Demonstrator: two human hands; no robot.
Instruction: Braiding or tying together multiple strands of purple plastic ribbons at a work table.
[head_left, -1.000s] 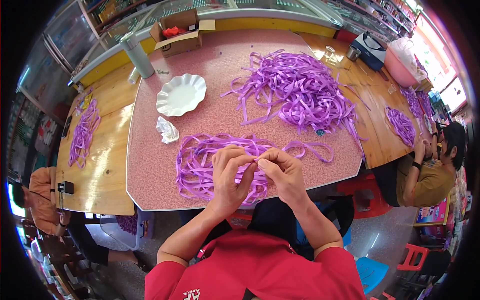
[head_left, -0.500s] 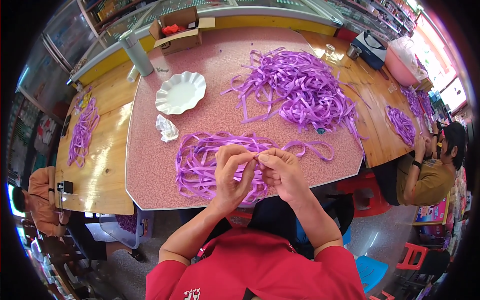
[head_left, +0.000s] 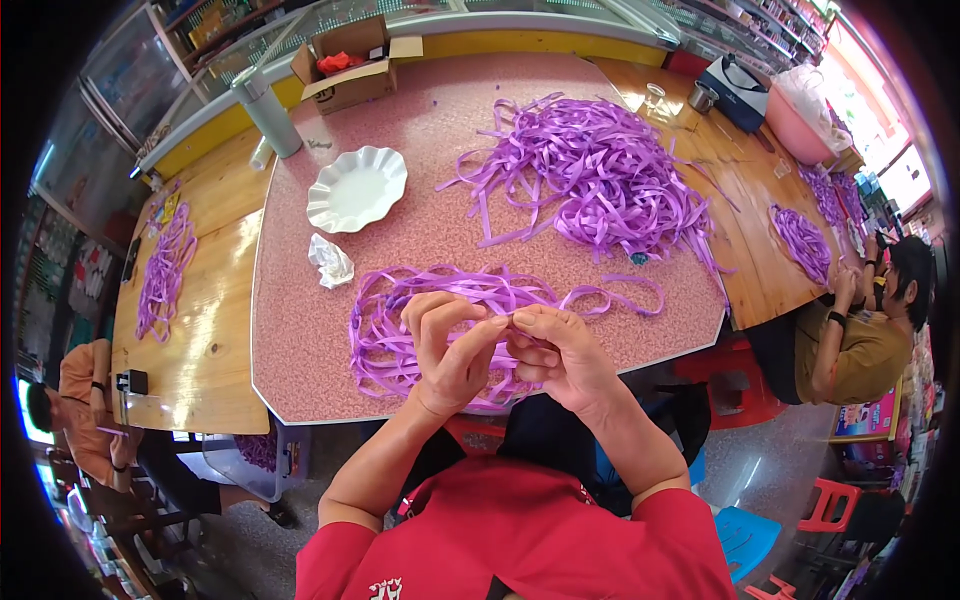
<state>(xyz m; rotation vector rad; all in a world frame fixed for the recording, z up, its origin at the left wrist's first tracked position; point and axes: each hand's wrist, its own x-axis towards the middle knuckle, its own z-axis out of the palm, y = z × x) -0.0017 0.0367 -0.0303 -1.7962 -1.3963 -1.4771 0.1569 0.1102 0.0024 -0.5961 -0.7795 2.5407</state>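
My left hand (head_left: 448, 350) and my right hand (head_left: 562, 355) meet in front of me above the near part of the pink table, thumbs and fingertips pinched together. Between them is a bit of purple ribbon (head_left: 512, 311), mostly covered by the fingers. Beneath and behind the hands lies a loose bundle of purple ribbon loops (head_left: 385, 340), with small darker spots on some strands. One loop (head_left: 640, 287) stretches out to the right of the hands. Farther back a large tangled heap of purple ribbons (head_left: 610, 175) rests on the table.
A white scalloped dish (head_left: 357, 190), crumpled tissue (head_left: 330, 262), a grey-green flask (head_left: 268, 115) and an open cardboard box (head_left: 348, 75) stand at the back left. Wooden tables (head_left: 195, 270) flank the pink one (head_left: 300, 380). Two people sit at the sides, with purple ribbons near them.
My hands have shifted slightly left, and the left fingers have spread a little. The fingertips remain pinched together. The whole view has turned slightly.
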